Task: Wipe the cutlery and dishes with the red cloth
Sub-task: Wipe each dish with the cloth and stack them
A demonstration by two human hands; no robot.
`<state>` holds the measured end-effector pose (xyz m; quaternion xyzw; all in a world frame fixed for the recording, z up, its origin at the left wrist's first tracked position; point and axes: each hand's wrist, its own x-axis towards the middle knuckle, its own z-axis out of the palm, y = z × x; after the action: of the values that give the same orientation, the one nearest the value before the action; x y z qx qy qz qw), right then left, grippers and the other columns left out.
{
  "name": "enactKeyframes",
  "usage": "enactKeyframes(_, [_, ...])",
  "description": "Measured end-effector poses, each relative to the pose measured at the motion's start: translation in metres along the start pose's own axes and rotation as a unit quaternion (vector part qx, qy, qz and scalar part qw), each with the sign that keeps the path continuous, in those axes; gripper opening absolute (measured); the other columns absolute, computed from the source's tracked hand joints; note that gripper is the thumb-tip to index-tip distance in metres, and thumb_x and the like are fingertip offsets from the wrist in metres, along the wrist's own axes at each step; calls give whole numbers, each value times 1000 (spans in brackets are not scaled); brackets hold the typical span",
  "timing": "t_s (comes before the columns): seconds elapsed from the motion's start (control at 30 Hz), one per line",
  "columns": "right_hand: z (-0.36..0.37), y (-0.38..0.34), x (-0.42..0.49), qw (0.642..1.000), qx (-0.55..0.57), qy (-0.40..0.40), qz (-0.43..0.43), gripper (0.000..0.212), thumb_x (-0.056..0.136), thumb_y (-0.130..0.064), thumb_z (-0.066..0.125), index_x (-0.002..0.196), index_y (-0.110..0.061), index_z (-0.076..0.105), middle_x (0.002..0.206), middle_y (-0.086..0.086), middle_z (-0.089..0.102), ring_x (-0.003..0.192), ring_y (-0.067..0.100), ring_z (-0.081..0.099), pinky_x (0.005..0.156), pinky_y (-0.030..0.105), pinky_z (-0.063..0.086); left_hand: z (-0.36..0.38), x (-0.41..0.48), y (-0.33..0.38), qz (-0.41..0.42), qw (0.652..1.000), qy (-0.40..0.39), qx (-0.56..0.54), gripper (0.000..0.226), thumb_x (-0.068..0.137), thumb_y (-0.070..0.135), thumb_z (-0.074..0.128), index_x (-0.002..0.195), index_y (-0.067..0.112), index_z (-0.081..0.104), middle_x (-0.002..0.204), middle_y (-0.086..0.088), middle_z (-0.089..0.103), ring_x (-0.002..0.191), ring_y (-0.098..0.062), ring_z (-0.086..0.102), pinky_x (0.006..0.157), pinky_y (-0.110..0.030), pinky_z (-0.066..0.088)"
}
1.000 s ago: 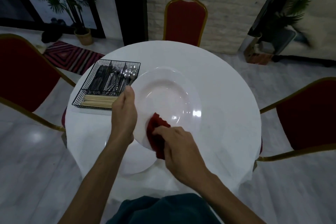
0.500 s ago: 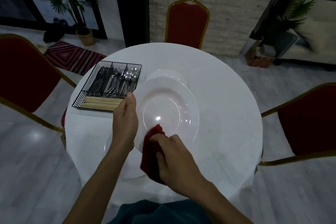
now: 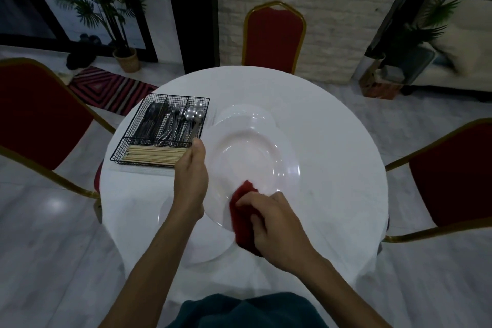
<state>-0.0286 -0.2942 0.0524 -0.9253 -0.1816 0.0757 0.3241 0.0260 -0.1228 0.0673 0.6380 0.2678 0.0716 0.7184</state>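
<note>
Right hand (image 3: 277,226): fingers curled around the bunched red cloth (image 3: 241,210), pressing it onto the near rim of the white plate (image 3: 253,165). The cloth drapes over that rim, and its lower fold hangs on the near side.

Left hand (image 3: 190,181): grips the plate's left rim, thumb lying along the top and pointing far, fingers hidden beneath.

Plate: wide flat rim, shallow round well, glossy with small light glints on the right. No marks can be made out in the dim light.

Edges: the plate's left rim and the thumb tip sit just beside the near right corner of the black wire caddy (image 3: 138,114). The caddy holds spoons (image 3: 195,113) and other cutlery in its far compartments and pale wooden sticks (image 3: 154,154) in its near one. A second plate (image 3: 239,114) shows past the held plate's far rim. A third plate (image 3: 210,242) lies on the table (image 3: 332,154) under the left forearm.

Room: white tablecloth runs wide to the right of the plate, out to the round edge. Red chairs stand far (image 3: 274,34), left (image 3: 34,114) and right (image 3: 452,176).
</note>
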Motion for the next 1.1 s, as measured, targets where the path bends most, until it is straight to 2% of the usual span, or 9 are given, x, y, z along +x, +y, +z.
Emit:
enactKeyframes(0.2, [-28, 12, 22, 999, -37, -1, 5, 42, 82, -11, 48, 107, -27, 78, 112, -12, 74, 104, 19, 53, 83, 33, 50, 16, -18, -8, 56, 996, -48, 50, 47, 104, 55, 39, 91, 17, 62, 88, -1, 60, 84, -15, 55, 80, -39, 50])
enactKeyframes(0.43, [-58, 37, 26, 978, -184, -6, 100, 47, 84, -6, 51, 111, -37, 75, 109, -13, 71, 109, 20, 50, 75, 29, 42, 11, -18, -9, 14, 999, -41, 2, 41, 102, 57, 44, 82, 27, 65, 92, -1, 65, 91, -19, 60, 88, -43, 51])
enactKeyframes(0.53, [-56, 27, 20, 990, -110, -42, 75, 51, 77, -1, 49, 101, -36, 78, 105, -15, 74, 109, 18, 58, 83, 29, 49, 19, -19, -12, -23, 999, -22, -24, 40, 98, 64, 45, 77, 40, 70, 107, -1, 72, 111, -26, 64, 102, -48, 49])
enactKeyframes(0.6, [-46, 12, 17, 998, -38, -52, 13, 52, 76, 0, 49, 101, -34, 78, 105, -15, 75, 105, 17, 60, 89, 33, 51, 26, -20, -10, -25, 999, -29, -27, 37, 97, 65, 46, 82, 40, 68, 110, 4, 71, 110, -21, 63, 103, -45, 48])
enactKeyframes(0.7, [-38, -2, 26, 997, -19, 18, -70, 43, 85, -7, 47, 113, -27, 73, 110, -9, 73, 99, 17, 57, 83, 35, 51, 37, -31, -6, 17, 999, -45, -2, 37, 105, 50, 43, 87, 23, 60, 92, 4, 60, 80, -7, 53, 78, -26, 46])
enactKeyframes(0.77, [-45, 5, 40, 992, -33, 90, -78, 39, 89, -9, 49, 117, -24, 71, 115, -7, 73, 101, 20, 59, 85, 35, 51, 40, -40, -8, 43, 998, -48, 22, 42, 107, 44, 40, 85, 16, 60, 84, 5, 59, 74, -2, 52, 72, -21, 43])
enactKeyframes(0.9, [-60, 39, 43, 977, -152, 148, -10, 45, 88, -3, 59, 126, -26, 67, 127, -12, 68, 96, 26, 59, 74, 37, 53, 34, -40, -8, 55, 998, -25, 35, 37, 108, 42, 39, 76, 33, 56, 78, 18, 57, 74, 8, 51, 72, -14, 42])
enactKeyframes(1.03, [-49, 47, 11, 976, -185, 97, 61, 41, 89, -9, 62, 127, -25, 67, 126, -7, 68, 98, 25, 61, 76, 35, 53, 26, -32, -7, 85, 996, -20, 27, 38, 106, 49, 40, 78, 35, 63, 83, 15, 67, 87, -4, 62, 84, -30, 50])
enactKeyframes(1.1, [-44, 36, -1, 984, -145, 36, 95, 30, 96, -20, 57, 124, -27, 64, 121, -8, 65, 103, 16, 61, 78, 24, 45, 25, -33, -9, 95, 994, -32, 52, 40, 103, 55, 40, 81, 33, 63, 87, 3, 70, 91, -17, 66, 88, -41, 55])
